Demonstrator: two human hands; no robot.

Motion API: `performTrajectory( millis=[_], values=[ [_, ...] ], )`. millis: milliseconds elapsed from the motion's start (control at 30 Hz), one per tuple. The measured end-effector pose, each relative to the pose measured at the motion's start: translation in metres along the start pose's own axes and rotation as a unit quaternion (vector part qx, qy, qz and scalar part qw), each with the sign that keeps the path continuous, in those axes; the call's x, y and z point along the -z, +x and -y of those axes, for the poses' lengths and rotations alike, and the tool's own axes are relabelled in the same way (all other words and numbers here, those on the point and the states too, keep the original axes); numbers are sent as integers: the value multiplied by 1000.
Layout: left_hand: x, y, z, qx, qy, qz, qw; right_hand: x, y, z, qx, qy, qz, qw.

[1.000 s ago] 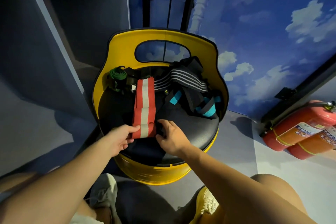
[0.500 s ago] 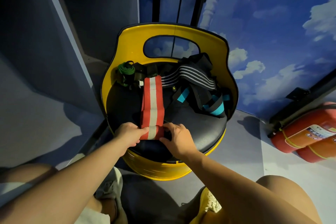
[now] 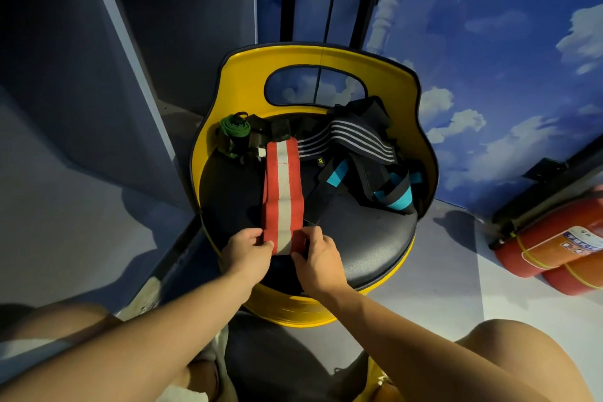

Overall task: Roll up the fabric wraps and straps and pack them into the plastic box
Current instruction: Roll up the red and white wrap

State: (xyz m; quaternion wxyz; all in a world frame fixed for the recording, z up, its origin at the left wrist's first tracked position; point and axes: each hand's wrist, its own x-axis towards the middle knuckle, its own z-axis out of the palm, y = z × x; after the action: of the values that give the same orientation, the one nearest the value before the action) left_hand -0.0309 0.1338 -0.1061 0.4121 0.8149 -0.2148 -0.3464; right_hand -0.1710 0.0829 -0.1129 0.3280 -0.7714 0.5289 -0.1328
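1. Hands: left hand [image 3: 249,246] and right hand [image 3: 315,253] pinch the red wrap [image 3: 281,196] at its near end.
2. Wrap lies flat on the yellow chair [image 3: 329,59] seat, strap pile [image 3: 362,153] behind it.

The flat wrap [image 3: 282,192] lies lengthwise on the seat [image 3: 365,238], left of centre. The rolled strap [image 3: 233,130] sits behind it to the left. The strap pile [image 3: 368,153] lies behind-right. Two extinguishers [image 3: 554,248] lie on the floor, right.
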Motion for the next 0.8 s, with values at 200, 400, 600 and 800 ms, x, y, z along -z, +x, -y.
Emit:
performTrajectory(
  millis=[200,400,600,800],
  values=[
    [-5,-2,4,13,-16,-3,1000,4,4,8,-34,-1,30,999],
    [-2,-5,8,9,-22,2,1000,5,7,-3,-16,-5,48,999],
    [4,-4,0,-57,63,-5,996,10,10,1,1,-82,34,996],
    [5,7,-8,-64,100,-19,993,13,29,1,17,-113,17,993]
  ],
)
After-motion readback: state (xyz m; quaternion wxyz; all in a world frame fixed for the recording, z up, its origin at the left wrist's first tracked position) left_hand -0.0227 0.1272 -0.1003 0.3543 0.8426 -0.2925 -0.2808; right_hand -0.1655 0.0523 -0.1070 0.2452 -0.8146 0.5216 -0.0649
